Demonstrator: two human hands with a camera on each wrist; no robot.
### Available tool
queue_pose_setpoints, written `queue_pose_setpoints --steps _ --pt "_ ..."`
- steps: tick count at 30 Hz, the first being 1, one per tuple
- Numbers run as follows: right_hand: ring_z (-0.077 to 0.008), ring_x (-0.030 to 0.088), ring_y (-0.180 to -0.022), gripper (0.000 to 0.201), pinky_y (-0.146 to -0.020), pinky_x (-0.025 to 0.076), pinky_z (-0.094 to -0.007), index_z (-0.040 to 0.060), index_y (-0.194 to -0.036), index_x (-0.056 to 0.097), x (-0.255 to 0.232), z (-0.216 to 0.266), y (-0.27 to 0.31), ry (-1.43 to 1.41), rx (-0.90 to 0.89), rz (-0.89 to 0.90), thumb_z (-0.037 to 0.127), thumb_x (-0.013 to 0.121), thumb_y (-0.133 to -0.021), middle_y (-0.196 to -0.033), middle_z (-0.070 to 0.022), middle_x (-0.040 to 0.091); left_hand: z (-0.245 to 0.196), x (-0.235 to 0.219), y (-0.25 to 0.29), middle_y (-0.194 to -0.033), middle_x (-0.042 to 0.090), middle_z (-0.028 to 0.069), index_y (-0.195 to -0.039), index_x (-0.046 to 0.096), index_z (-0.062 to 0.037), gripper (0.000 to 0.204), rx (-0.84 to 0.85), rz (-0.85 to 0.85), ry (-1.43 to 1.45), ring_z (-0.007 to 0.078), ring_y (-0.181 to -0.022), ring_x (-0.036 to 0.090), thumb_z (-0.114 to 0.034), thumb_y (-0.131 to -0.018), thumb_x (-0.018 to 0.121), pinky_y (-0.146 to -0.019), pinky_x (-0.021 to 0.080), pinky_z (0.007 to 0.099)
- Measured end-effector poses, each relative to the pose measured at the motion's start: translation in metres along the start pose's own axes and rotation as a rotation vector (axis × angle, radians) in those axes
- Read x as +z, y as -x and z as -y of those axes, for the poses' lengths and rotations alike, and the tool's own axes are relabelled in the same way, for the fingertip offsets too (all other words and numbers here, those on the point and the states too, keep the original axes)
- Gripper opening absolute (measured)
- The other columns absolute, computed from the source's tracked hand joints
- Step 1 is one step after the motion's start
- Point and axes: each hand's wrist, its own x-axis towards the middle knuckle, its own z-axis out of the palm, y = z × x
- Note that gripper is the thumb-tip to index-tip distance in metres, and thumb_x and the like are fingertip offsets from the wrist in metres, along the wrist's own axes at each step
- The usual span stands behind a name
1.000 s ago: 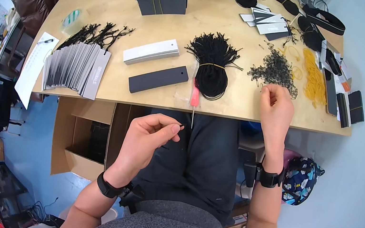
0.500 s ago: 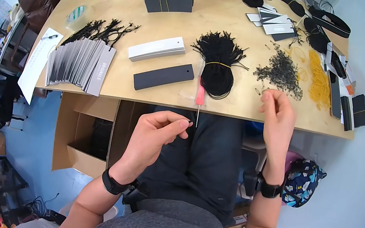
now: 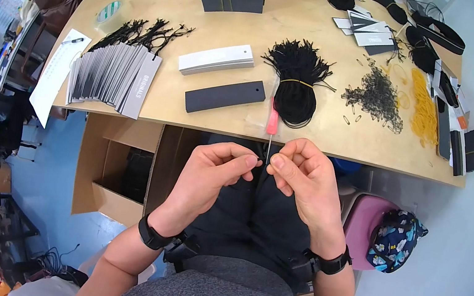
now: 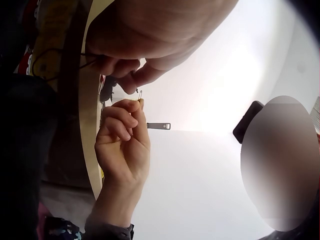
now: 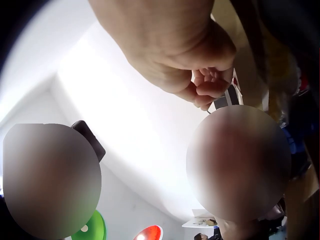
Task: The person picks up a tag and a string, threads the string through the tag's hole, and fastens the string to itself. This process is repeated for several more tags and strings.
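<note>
Over the lap, just off the table's front edge, my two hands meet fingertip to fingertip. My left hand (image 3: 214,172) pinches a thin black cord (image 4: 45,52), whose loop trails below the fingers in the left wrist view; a short dark end shows at the fingertips. Between thumb and forefinger, my right hand (image 3: 309,185) pinches a small metal safety pin (image 4: 140,95), its tip poking up toward the left fingers. Beyond the hands lie a banded bundle of black cords (image 3: 295,98), a pile of dark safety pins (image 3: 377,99) and a red-handled awl (image 3: 273,119), its shaft jutting past the edge.
Left of the cords lie a dark tag stack (image 3: 223,97) and a white one (image 3: 217,60). Finished-looking corded tags (image 3: 114,77) fan out at left. Yellow rubber bands (image 3: 422,110) lie right of the pins. An open carton (image 3: 119,159) stands under the table.
My right hand has left the pin pile, moving left and down to meet the left hand with a pin in its fingers. The left hand keeps its pinch, shifting slightly right in view.
</note>
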Motion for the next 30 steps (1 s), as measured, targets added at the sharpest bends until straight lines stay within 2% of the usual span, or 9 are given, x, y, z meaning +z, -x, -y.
queue_pose_setpoints --steps 7,13,15,17,19,21,24,26,30 --pt "-0.0036 0.054 -0.063 0.017 -0.054 0.040 -0.0164 0.0024 -0.098 0.058 -0.001 -0.004 -0.001 0.044 0.034 0.033 0.016 0.067 -0.095 -0.081 -0.0025 0.064 0.002 -0.002 0.001 -0.079 0.069 0.0060 -0.101 0.072 0.0014 0.017 0.005 0.045 0.013 0.0044 -0.065 0.052 -0.012 -0.091 0.069 -0.056 0.036 0.0185" --pt "-0.0043 0.056 -0.066 0.017 -0.056 0.044 -0.0185 0.0002 -0.100 0.057 0.008 -0.002 0.006 0.227 -0.001 -0.010 0.012 0.067 -0.093 -0.080 -0.0023 0.063 0.003 -0.001 0.001 -0.079 0.070 0.0065 -0.101 0.072 0.0010 0.017 0.008 0.040 -0.023 0.0046 -0.064 0.052 -0.013 -0.092 0.069 -0.057 0.037 0.0184" --pt "-0.0038 0.055 -0.067 0.017 -0.058 0.045 -0.0190 -0.0007 -0.103 0.058 0.009 -0.002 0.008 0.328 -0.065 -0.031 0.010 0.068 -0.092 -0.080 -0.0012 0.062 0.002 -0.002 0.001 -0.079 0.070 0.0067 -0.100 0.072 0.0009 0.017 0.003 0.031 -0.047 0.0046 -0.064 0.052 -0.013 -0.092 0.069 -0.056 0.037 0.0186" --pt "-0.0036 0.054 -0.067 0.017 -0.059 0.044 -0.0189 -0.0006 -0.102 0.060 0.006 -0.001 0.009 0.333 -0.112 -0.045 0.009 0.068 -0.092 -0.080 -0.0007 0.062 0.000 -0.003 0.002 -0.081 0.070 0.0059 -0.100 0.072 0.0010 0.015 0.002 0.030 -0.111 0.0054 -0.068 0.057 -0.011 -0.092 0.069 -0.060 0.043 0.0190" --pt "-0.0034 0.053 -0.066 0.016 -0.059 0.043 -0.0188 -0.0004 -0.101 0.061 0.004 -0.001 0.009 0.339 -0.159 -0.065 0.009 0.069 -0.091 -0.079 -0.0001 0.061 0.000 0.003 0.004 -0.079 0.070 0.0056 -0.100 0.072 0.0008 0.014 0.036 0.010 -0.119 0.0049 -0.067 0.057 -0.010 -0.091 0.069 -0.058 0.040 0.0181" --pt "-0.0035 0.050 -0.065 0.012 -0.059 0.041 -0.0191 -0.0001 -0.096 0.063 0.003 0.001 0.007 0.469 -0.219 -0.024 0.008 0.069 -0.090 -0.080 0.0005 0.059 -0.001 0.006 0.005 -0.077 0.069 0.0053 -0.100 0.072 0.0006 0.013 0.072 -0.007 -0.127 0.0043 -0.066 0.057 -0.008 -0.091 0.068 -0.056 0.038 0.0172" --pt "-0.0035 0.048 -0.064 0.009 -0.058 0.040 -0.0200 0.0001 -0.092 0.064 0.005 0.006 0.006 0.625 -0.264 -0.012 0.007 0.069 -0.090 -0.080 0.0005 0.058 -0.001 0.005 0.006 -0.080 0.070 0.0053 -0.099 0.072 0.0007 0.012 0.061 -0.004 -0.183 0.0064 -0.072 0.062 -0.006 -0.090 0.068 -0.059 0.043 0.0179" --pt "-0.0035 0.048 -0.064 0.009 -0.058 0.041 -0.0203 -0.0001 -0.092 0.064 0.003 0.002 0.005 0.592 -0.248 -0.020 0.007 0.069 -0.089 -0.079 0.0002 0.058 0.002 0.004 0.005 -0.083 0.070 0.0057 -0.098 0.071 0.0018 0.010 0.063 0.001 -0.190 0.0088 -0.075 0.064 -0.003 -0.089 0.068 -0.065 0.048 0.0200" --pt "-0.0041 0.049 -0.064 0.010 -0.058 0.041 -0.0209 -0.0010 -0.090 0.064 0.006 -0.002 0.006 0.444 -0.153 -0.066 0.007 0.069 -0.088 -0.078 -0.0007 0.057 -0.001 0.003 0.007 -0.084 0.070 0.0049 -0.097 0.071 0.0026 0.012 0.049 0.017 -0.192 0.0076 -0.078 0.064 -0.007 -0.091 0.068 -0.073 0.051 0.0210"
